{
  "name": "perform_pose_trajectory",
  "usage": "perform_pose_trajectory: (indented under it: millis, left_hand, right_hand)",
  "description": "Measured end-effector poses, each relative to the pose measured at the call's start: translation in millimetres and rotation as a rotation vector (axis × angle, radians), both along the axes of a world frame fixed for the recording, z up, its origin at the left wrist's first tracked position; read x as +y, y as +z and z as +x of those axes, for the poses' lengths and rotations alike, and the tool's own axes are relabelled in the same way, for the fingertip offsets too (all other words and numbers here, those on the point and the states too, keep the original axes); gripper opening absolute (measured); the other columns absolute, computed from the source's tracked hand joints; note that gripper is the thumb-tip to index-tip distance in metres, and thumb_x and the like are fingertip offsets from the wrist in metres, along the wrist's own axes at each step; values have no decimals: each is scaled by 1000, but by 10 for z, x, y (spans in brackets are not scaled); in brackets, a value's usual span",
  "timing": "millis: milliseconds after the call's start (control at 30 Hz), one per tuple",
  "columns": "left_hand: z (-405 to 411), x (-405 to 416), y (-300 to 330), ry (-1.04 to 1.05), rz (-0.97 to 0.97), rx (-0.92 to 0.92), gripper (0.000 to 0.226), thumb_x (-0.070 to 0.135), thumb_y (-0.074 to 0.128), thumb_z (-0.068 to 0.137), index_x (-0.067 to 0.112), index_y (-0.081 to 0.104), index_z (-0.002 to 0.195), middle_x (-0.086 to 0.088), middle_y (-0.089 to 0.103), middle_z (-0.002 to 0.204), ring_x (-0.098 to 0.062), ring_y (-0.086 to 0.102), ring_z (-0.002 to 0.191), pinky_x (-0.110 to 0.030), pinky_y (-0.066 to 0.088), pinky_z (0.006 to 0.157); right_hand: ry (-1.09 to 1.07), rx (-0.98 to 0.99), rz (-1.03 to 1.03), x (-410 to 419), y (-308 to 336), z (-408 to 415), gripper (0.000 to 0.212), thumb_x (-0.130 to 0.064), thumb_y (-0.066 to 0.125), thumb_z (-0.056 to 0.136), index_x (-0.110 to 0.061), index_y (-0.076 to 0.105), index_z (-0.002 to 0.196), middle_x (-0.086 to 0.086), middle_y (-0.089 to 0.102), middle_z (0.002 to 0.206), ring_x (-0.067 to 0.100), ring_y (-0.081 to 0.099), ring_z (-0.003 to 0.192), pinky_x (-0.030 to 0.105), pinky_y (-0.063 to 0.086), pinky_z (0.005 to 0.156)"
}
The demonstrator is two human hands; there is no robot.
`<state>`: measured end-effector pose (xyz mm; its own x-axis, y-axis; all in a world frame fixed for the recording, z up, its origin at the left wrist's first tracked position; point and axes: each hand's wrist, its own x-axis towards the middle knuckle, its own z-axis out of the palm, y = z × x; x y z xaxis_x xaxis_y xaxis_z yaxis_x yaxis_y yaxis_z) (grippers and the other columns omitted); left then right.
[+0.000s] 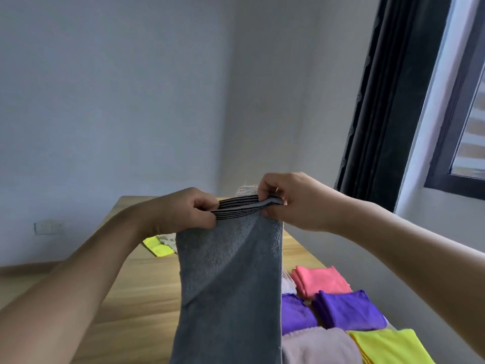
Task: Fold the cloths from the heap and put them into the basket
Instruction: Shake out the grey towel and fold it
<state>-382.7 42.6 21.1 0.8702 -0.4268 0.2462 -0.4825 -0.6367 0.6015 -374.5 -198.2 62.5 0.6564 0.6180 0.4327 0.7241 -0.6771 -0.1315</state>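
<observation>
**Grey towel held up by its striped edge**

We hold a grey towel (228, 285) up above the wooden table (136, 290), both hands gripping its black-striped top edge. Our left hand (183, 211) has its fingers (207, 206) curled and pressed together, pinching the left end of the edge against the thumb. Our right hand (291, 200) pinches the right end, fingers bent over the bunched hem, thumb beneath. The towel hangs straight down, folded lengthwise, with a diagonal flap across its front.

On the table to the right lie folded cloths: a pink cloth (320, 281), two purple cloths (349, 310), a yellow cloth (391, 345) and a pale mauve cloth (317, 346). A yellow-green cloth (158, 248) lies farther back on the left.
</observation>
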Motion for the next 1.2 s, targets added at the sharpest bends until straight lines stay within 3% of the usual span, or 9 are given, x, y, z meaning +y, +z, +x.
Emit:
perform_pose_trajectory:
  millis: [233,333,500,633,700,800,967,1133,1200]
  left_hand:
    - [-591,-244,463,270,94,-233,31,23,51,87,12,43,60,1,36,59,-13,34,56,-31,27,58]
    - [-849,-348,650,305,136,-292,31,22,48,92,15,43,62,1,40,61,-15,37,58,-31,30,60]
    - [-1228,-409,929,270,246,-249,25,29,41,101,20,43,78,4,43,73,-14,39,68,-32,33,63]
    - [-1414,-363,1243,242,234,-171,6,25,43,101,23,48,103,-2,50,80,-15,40,66,-30,36,61]
    - [-1453,-351,1359,227,282,-110,15,24,46,100,21,53,113,-5,53,85,-15,40,64,-28,37,58]
    - [-1429,-347,1401,190,447,-38,16,26,54,96,13,61,101,-7,52,84,-17,42,67,-26,38,56]
    - [-1233,-273,1225,265,598,64,12,16,61,88,25,58,81,1,61,79,-15,58,73,-28,47,62]
    - [-884,-213,883,470,522,-233,11,13,51,82,23,46,80,-3,63,81,-20,65,69,-38,51,63]
    - [-838,-218,847,539,538,-413,12,17,50,82,26,43,81,0,58,82,-23,59,75,-33,44,60]
  right_hand:
    - [-98,-99,137,-190,8,-248,12,-23,63,86,-23,50,85,-11,52,71,7,44,60,15,36,52]
    - [-109,-146,194,-220,104,-439,11,-20,58,88,-20,47,87,-7,53,74,17,46,65,26,38,56]
    - [-117,-136,194,-266,358,-800,36,-18,57,89,-24,46,123,1,61,89,23,55,80,33,48,69]
    - [-215,-123,27,-192,660,-964,10,-21,57,89,-12,62,90,0,59,79,22,55,77,33,44,65]
    - [-238,-47,-55,-144,770,-1017,12,-21,58,89,-13,58,81,-1,56,75,20,53,74,31,42,62]
    - [-269,-52,-160,-78,781,-1002,11,-20,61,85,-9,61,87,4,61,84,23,57,79,33,47,68]
    - [-324,-136,-132,25,528,-765,13,-20,62,78,-14,59,89,3,61,85,27,60,77,37,52,65]
    - [-358,-148,21,-1,295,-434,11,-12,48,77,-15,51,87,6,59,84,30,57,73,36,49,60]
    - [-353,-182,147,-37,260,-345,13,-13,49,79,-15,50,92,8,59,84,32,55,73,36,48,60]
